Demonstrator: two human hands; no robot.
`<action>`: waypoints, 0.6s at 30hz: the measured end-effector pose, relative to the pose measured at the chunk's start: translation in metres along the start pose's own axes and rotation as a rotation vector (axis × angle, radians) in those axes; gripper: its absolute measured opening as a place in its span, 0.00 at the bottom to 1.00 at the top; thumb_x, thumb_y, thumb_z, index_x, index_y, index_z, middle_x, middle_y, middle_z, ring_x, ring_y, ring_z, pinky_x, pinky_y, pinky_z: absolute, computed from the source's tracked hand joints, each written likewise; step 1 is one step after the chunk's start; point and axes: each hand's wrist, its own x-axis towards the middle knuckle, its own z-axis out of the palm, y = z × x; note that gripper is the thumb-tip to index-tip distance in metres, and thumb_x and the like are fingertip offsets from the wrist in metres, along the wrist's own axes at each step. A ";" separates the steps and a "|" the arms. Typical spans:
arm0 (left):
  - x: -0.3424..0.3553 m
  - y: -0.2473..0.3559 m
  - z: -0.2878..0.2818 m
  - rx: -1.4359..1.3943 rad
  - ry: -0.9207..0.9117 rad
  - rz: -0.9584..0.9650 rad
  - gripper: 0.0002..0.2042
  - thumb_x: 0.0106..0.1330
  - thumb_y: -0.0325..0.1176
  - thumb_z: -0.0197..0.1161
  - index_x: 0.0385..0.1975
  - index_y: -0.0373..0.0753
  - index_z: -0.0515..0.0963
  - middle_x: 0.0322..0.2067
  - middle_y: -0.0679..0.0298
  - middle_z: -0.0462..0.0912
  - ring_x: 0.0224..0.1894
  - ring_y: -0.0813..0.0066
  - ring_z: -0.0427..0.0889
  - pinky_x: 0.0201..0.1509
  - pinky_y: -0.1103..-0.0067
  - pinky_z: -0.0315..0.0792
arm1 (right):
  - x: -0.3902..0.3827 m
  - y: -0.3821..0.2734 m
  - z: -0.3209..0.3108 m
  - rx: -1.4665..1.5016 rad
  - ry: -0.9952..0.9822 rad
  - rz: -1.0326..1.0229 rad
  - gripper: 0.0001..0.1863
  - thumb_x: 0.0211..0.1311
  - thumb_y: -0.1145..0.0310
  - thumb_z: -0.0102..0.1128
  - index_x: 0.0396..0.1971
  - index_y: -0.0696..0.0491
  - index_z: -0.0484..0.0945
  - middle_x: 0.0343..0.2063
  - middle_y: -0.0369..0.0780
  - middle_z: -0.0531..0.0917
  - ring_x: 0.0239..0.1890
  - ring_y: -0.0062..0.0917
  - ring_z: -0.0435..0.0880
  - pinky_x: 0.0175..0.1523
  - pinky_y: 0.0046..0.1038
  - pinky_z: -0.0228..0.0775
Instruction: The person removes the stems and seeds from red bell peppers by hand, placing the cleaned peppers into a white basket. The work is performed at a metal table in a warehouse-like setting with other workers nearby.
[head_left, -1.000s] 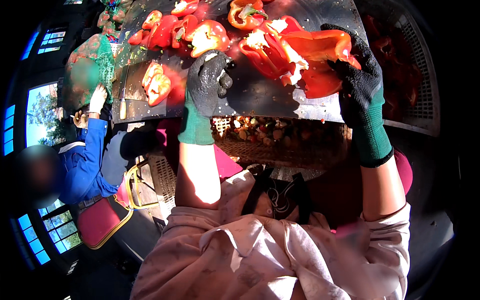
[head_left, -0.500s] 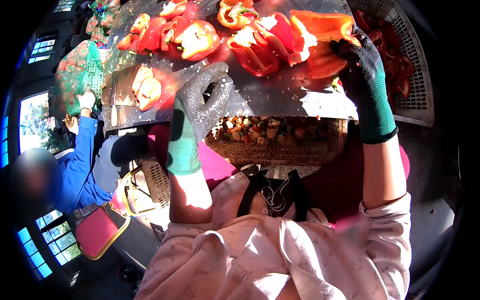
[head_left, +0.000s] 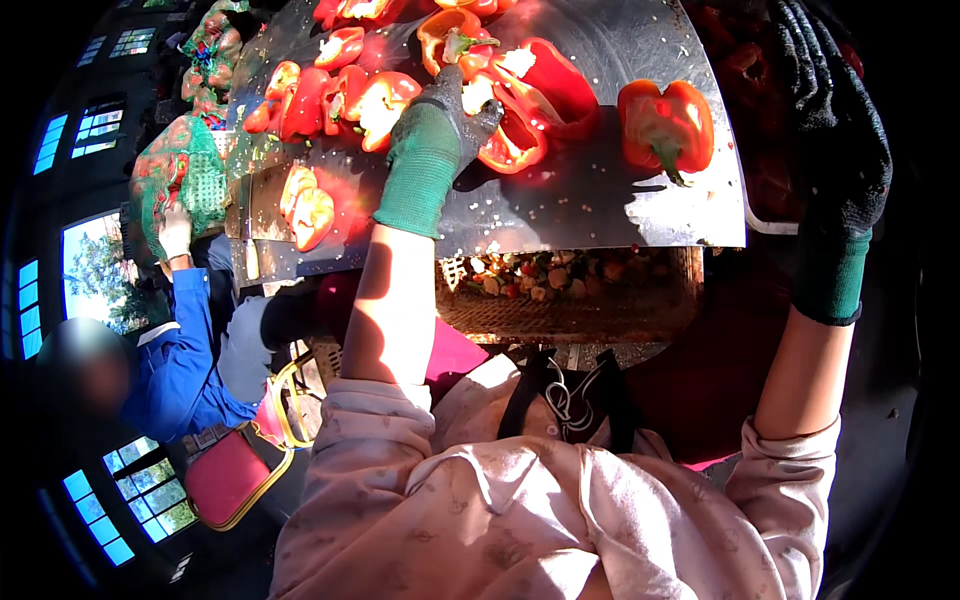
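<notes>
My left hand [head_left: 450, 115], in a grey-coated green glove, reaches over the metal table among halved red peppers. Its thumb and fingers are apart around the pale end of a pepper half [head_left: 520, 145], and its fingertips are close to a stemmed pepper half [head_left: 447, 38]. Whether they touch either one is unclear. My right hand [head_left: 835, 120], in a dark-coated green glove, is stretched out flat above the crate at the right, with nothing visible in it. A pepper half with a green stem [head_left: 665, 130] lies cut side up near the table's right edge.
More pepper pieces [head_left: 345, 100] lie at the table's left and back. A knife handle [head_left: 252, 260] shows at the left edge. A brown crate [head_left: 570, 318] of scraps stands below the table's front. At left, a person in blue [head_left: 190, 350] holds a green net sack [head_left: 180, 170].
My right hand has moved off the table to the right, and the pepper piece it held has left it. My left hand has moved forward and right to the pepper halves.
</notes>
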 end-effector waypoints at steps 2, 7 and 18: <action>-0.010 -0.012 0.001 -0.091 0.013 -0.068 0.26 0.57 0.41 0.72 0.49 0.30 0.74 0.39 0.50 0.82 0.38 0.61 0.84 0.41 0.72 0.78 | -0.005 0.008 0.068 0.060 -0.169 0.089 0.25 0.68 0.65 0.56 0.61 0.59 0.68 0.58 0.46 0.75 0.56 0.32 0.80 0.59 0.32 0.73; -0.031 -0.006 0.026 -1.018 -0.148 -0.428 0.21 0.55 0.40 0.75 0.38 0.31 0.74 0.25 0.63 0.76 0.19 0.79 0.69 0.21 0.77 0.68 | -0.059 0.025 0.153 -0.149 -0.600 0.979 0.32 0.64 0.63 0.63 0.64 0.59 0.65 0.54 0.43 0.79 0.57 0.25 0.76 0.61 0.27 0.68; -0.119 0.001 0.001 -1.260 0.106 -0.400 0.09 0.59 0.28 0.68 0.27 0.34 0.72 0.25 0.68 0.76 0.27 0.86 0.71 0.29 0.82 0.69 | -0.067 0.073 0.160 0.422 -0.245 0.563 0.25 0.60 0.72 0.61 0.58 0.54 0.71 0.52 0.45 0.79 0.57 0.33 0.78 0.59 0.35 0.76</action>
